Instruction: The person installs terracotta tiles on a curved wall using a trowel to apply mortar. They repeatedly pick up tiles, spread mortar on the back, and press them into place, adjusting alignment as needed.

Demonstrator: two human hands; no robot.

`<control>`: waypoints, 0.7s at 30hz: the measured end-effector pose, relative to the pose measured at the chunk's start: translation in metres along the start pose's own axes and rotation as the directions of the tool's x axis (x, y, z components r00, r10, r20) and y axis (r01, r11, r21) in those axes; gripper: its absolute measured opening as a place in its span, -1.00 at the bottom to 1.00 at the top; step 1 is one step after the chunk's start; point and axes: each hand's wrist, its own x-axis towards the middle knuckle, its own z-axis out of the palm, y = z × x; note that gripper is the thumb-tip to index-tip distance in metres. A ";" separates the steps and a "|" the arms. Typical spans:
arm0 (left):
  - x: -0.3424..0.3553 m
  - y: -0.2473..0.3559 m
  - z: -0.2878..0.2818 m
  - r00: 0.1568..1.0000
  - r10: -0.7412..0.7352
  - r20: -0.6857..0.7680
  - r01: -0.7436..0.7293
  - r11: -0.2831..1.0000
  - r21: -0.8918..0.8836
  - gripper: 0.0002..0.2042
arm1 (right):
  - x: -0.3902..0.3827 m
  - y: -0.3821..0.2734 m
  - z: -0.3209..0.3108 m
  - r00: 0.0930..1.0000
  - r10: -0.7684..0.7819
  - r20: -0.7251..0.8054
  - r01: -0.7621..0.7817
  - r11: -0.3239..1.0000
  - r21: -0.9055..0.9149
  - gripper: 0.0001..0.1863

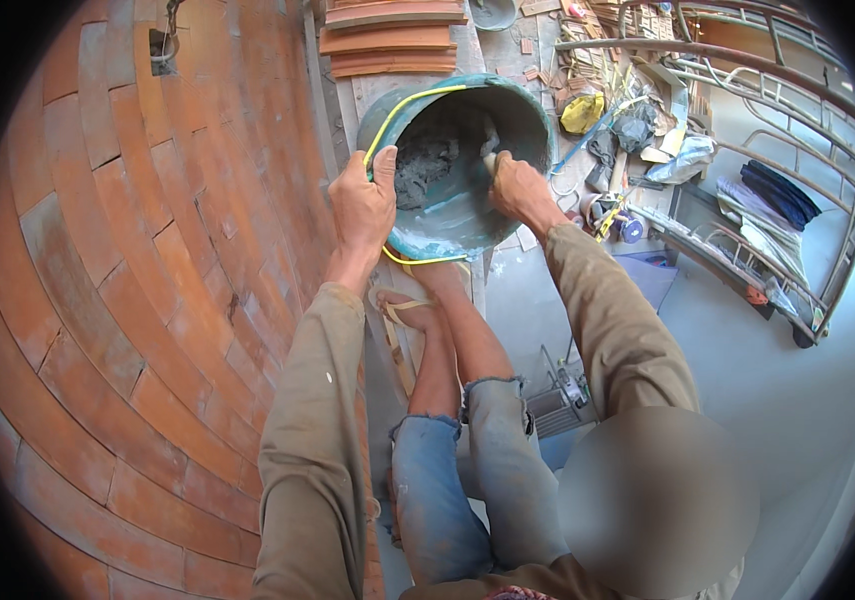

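A dark green bucket (535,100) is tipped toward me, its mouth facing up at me. Wet grey mortar (425,170) clings to the left and far part of its inside, with thinner smears lower down. My left hand (362,205) grips the bucket's left rim, thumb over the edge, beside the yellow bail handle (392,110). Inside the right of the bucket, my right hand (522,190) is closed around the pale handle of what looks like a trowel (490,158). Its bent shank shows beyond the fist; I cannot make out the blade.
Orange clay bricks form a wall (137,260) on my left. I stand in sandals on a narrow plank (387,370), the floor well below on the right. Clay tiles (392,40) are stacked beyond the bucket. A metal frame (827,90) and rubbish (637,125) lie to the right.
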 end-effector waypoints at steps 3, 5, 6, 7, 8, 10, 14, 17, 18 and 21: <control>0.000 -0.007 0.002 1.000 -0.022 -0.021 0.021 0.998 -0.064 -0.51 | 0.004 -0.010 0.020 0.994 -0.037 0.101 0.022 0.988 0.154 -0.53; -0.004 -0.011 0.003 0.998 -0.044 -0.038 0.040 0.994 -0.103 -0.51 | -0.001 -0.015 0.023 0.990 -0.101 0.096 0.078 0.971 0.225 -0.57; -0.005 -0.011 0.004 0.998 -0.047 -0.052 0.041 0.993 -0.112 -0.51 | -0.002 -0.016 0.020 0.984 -0.133 0.122 0.107 0.974 0.200 -0.57; -0.005 -0.011 0.005 0.997 -0.048 -0.066 0.039 0.992 -0.121 -0.51 | -0.003 -0.016 0.016 0.975 -0.163 0.148 0.136 0.975 0.176 -0.57; -0.005 -0.010 0.005 0.997 -0.049 -0.064 0.041 0.992 -0.115 -0.51 | -0.005 -0.015 0.012 0.966 -0.191 0.173 0.165 0.975 0.152 -0.57; -0.004 -0.009 0.004 0.997 -0.051 -0.060 0.045 0.994 -0.097 -0.52 | -0.024 -0.025 0.012 0.920 -0.317 0.233 0.299 0.948 0.110 -0.61; -0.007 -0.010 0.001 0.998 -0.026 -0.057 0.023 0.999 -0.044 -0.52 | -0.050 -0.050 -0.029 0.909 -0.309 0.280 0.344 0.935 -0.083 -0.72; -0.010 -0.002 -0.002 0.999 -0.043 -0.024 0.042 0.998 -0.049 -0.52 | -0.054 -0.047 -0.052 0.952 -0.219 0.214 0.260 0.947 -0.187 -0.74; -0.012 0.001 -0.004 1.000 -0.020 -0.023 0.019 0.999 -0.040 -0.53 | -0.052 -0.043 -0.054 0.967 -0.182 0.179 0.219 0.952 -0.215 -0.74; -0.015 0.003 -0.002 0.998 0.056 -0.014 -0.056 0.998 -0.025 -0.54 | -0.028 -0.018 -0.035 0.999 -0.031 0.036 0.037 0.983 -0.179 -0.71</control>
